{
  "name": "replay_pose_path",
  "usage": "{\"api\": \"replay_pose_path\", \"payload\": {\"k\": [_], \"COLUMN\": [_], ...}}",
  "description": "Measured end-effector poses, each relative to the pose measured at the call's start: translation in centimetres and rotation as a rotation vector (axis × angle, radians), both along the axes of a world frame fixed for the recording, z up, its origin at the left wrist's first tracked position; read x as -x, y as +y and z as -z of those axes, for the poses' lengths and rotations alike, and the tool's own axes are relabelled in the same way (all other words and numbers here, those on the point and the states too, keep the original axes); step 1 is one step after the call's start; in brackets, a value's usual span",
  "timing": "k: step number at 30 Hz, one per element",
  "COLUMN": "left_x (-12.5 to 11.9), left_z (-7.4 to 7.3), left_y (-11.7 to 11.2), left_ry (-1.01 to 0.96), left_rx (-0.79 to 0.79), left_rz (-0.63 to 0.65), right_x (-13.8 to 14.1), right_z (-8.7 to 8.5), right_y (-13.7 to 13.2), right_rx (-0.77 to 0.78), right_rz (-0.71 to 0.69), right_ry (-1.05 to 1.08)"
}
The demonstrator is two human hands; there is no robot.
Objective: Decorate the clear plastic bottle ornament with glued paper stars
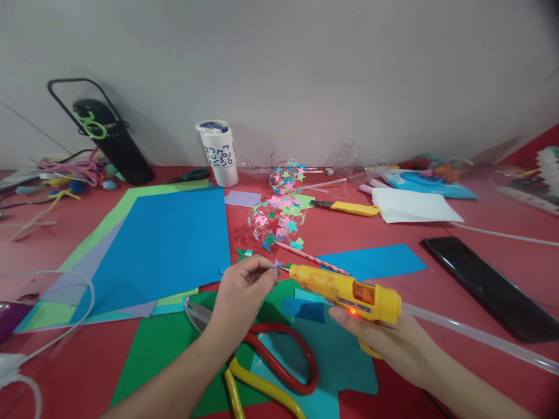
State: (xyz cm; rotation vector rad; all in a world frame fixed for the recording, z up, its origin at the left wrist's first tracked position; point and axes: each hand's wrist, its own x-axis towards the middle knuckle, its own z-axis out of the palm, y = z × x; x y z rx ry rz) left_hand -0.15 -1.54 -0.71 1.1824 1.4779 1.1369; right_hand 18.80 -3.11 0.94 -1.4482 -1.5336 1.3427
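Observation:
Between thumb and fingertips, my left hand (244, 291) pinches a small purple paper star (276, 265). My right hand (384, 340) is wrapped round the handle of a yellow glue gun (345, 291), whose small red light glows. The metal nozzle points left and meets or nearly touches the star; which of the two I cannot tell. A clear glue stick (476, 331) sticks out of the gun's back. Behind the star sits a clear ball covered with coloured stars (277, 218). Below my left hand lie scissors (283, 358) with one red and one yellow handle.
Blue paper (170, 238) tops a sheet stack at left; green paper (148, 355) lies under the scissors. A yellow cutter knife (349, 208), striped straw (312, 257), white cup (219, 154), black bottle (113, 142) and black phone (489, 288) surround the work area. A white cable (89, 308) loops at left.

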Motion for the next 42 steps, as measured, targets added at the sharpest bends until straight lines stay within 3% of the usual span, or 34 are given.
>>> {"api": "replay_pose_path", "payload": {"k": [4, 14, 21, 25, 29, 34, 39, 42], "left_x": [0.0, 0.0, 0.4, 0.6, 0.8, 0.8, 0.4, 0.2], "left_z": [-0.1, 0.0, 0.4, 0.1, -0.5, -0.5, -0.2, -0.4], "left_y": [0.0, -0.1, -0.4, -0.6, -0.3, 0.5, 0.5, 0.3], "left_ry": [0.004, 0.035, 0.455, 0.584, 0.449, 0.022, -0.153, -0.200], "left_rx": [0.000, -0.026, -0.367, -0.496, -0.332, 0.006, 0.113, 0.155], "left_rz": [0.001, 0.019, 0.085, 0.125, 0.056, 0.004, 0.060, 0.074], "right_x": [-0.3, -0.5, -1.0, -0.9, -1.6, -3.7, -5.4, -5.8], "right_z": [0.3, 0.6, 0.6, 0.6, 0.9, 0.4, 0.4, 1.1], "right_y": [0.1, 0.2, 0.4, 0.4, 1.0, 3.4, 5.6, 6.3], "right_rx": [-0.001, -0.027, -0.045, -0.029, 0.037, 0.064, 0.057, 0.010], "right_rz": [-0.055, -0.043, -0.186, -0.113, 0.069, 0.022, -0.100, -0.104], "right_ry": [-0.014, -0.022, -0.064, -0.030, 0.064, 0.052, -0.321, -0.500]}}
